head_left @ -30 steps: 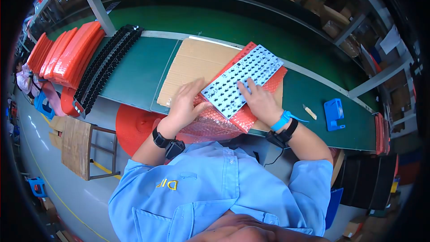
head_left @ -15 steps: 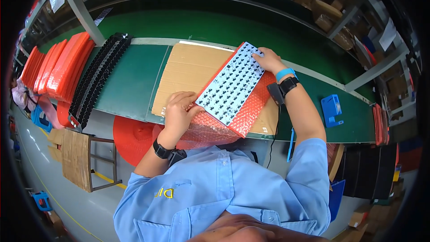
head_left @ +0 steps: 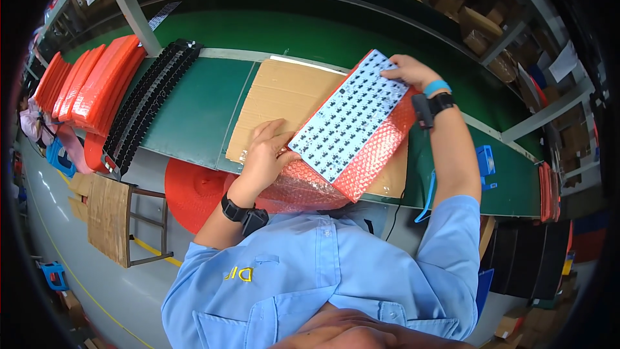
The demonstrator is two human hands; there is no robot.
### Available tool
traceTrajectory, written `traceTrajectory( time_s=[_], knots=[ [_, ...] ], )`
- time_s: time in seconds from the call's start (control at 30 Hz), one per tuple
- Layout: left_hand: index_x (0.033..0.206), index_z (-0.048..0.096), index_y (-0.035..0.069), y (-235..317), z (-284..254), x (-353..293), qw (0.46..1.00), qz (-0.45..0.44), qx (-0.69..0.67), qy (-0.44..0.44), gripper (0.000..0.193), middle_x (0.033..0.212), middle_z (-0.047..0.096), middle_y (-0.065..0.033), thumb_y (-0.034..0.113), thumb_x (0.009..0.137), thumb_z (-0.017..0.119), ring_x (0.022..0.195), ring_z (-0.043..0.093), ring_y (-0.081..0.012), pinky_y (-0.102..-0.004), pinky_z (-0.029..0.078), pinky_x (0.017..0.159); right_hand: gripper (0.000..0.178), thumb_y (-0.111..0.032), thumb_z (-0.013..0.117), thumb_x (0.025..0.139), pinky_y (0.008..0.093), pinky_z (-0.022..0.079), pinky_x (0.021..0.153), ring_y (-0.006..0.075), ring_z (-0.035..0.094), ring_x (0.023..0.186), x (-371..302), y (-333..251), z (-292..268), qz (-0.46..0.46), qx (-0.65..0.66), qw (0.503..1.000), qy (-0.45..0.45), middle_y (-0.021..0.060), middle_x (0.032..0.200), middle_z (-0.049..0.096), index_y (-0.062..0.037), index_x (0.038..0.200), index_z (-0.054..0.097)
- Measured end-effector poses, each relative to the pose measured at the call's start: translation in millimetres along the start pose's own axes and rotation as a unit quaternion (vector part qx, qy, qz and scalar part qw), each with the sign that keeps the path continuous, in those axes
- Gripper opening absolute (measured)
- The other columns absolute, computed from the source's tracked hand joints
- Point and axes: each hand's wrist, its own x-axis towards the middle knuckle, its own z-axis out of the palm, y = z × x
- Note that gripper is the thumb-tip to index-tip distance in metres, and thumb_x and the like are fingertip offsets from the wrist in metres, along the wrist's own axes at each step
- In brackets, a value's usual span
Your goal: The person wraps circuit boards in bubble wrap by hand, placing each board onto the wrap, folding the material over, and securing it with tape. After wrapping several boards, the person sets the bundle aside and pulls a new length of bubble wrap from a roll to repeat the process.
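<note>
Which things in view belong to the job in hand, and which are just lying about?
Seemingly in the job:
White board, right hand at its far end
Left hand, by its left corner
Red bubble wrap beneath
Cardboard sheet under the wrap

Probably just lying about:
Wooden stool on the floor
Blue plastic object, partly hidden
Black slotted rack, left

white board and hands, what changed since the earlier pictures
The right hand has moved from the middle of the white board to its far end. The board turned slightly counterclockwise. The left hand is still by its left corner; the cardboard lies as before.
</note>
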Motion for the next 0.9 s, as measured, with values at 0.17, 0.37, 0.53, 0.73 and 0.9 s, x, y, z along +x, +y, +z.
traceTrajectory(
  time_s=[0.17, 0.37, 0.53, 0.73, 0.9],
  knots=[
    [0.102, 0.067, -0.002, -7, -4, -8, 0.817, -0.175, -0.533, -0.131, 0.025, 0.119, 0.064, -0.0167, -0.004, 0.079, 0.075, 0.113, 0.060, -0.0218, -0.0324, 0.050, 0.093, 0.046, -0.018, 0.081, 0.080, 0.0291, 0.052, 0.084, 0.0136, 0.065, 0.090, -91, -53, -24, -0.177, 0.063, 0.982, 0.009, 0.0047, 0.101, 0.068, -0.0018, 0.117, 0.058],
    [0.096, 0.064, -0.001, 20, -76, -11, 0.908, -0.104, -0.404, -0.035, 0.018, 0.102, 0.069, -0.0108, -0.009, 0.081, 0.070, 0.091, 0.066, -0.0176, -0.0297, 0.052, 0.080, 0.044, -0.011, 0.082, 0.077, 0.0293, 0.052, 0.086, 0.0142, 0.063, 0.095, -208, -44, 8, -0.366, 0.181, 0.904, 0.128, 0.0057, 0.100, 0.066, -0.0042, 0.110, 0.053],
    [0.091, 0.066, 0.000, 24, -111, -4, 0.978, 0.137, -0.156, 0.003, 0.021, 0.083, 0.070, -0.0114, -0.011, 0.074, 0.071, 0.074, 0.067, -0.0236, -0.0325, 0.053, 0.069, 0.035, -0.012, 0.083, 0.078, 0.0314, 0.052, 0.083, 0.0185, 0.063, 0.093, -226, 40, 68, -0.324, 0.228, 0.917, 0.055, 0.0106, 0.096, 0.064, -0.0074, 0.096, 0.054],
    [0.085, 0.063, -0.001, 29, -97, -20, 0.983, 0.122, -0.127, -0.055, 0.022, 0.079, 0.066, -0.0138, -0.011, 0.069, 0.072, 0.073, 0.066, -0.0267, -0.0334, 0.052, 0.069, 0.026, -0.007, 0.079, 0.082, 0.0327, 0.050, 0.088, 0.0205, 0.061, 0.095, -208, 98, 129, -0.276, 0.295, 0.912, 0.067, 0.0106, 0.100, 0.064, -0.0064, 0.094, 0.055],
    [0.085, 0.063, -0.001, 27, -92, -24, 0.985, 0.117, -0.125, -0.032, 0.023, 0.080, 0.067, -0.0131, -0.013, 0.067, 0.073, 0.073, 0.066, -0.0269, -0.0335, 0.052, 0.068, 0.023, -0.005, 0.077, 0.082, 0.0338, 0.049, 0.091, 0.0218, 0.062, 0.101, -204, 104, 123, -0.314, 0.224, 0.920, 0.068, 0.0095, 0.104, 0.065, -0.0053, 0.097, 0.060]
  ],
)
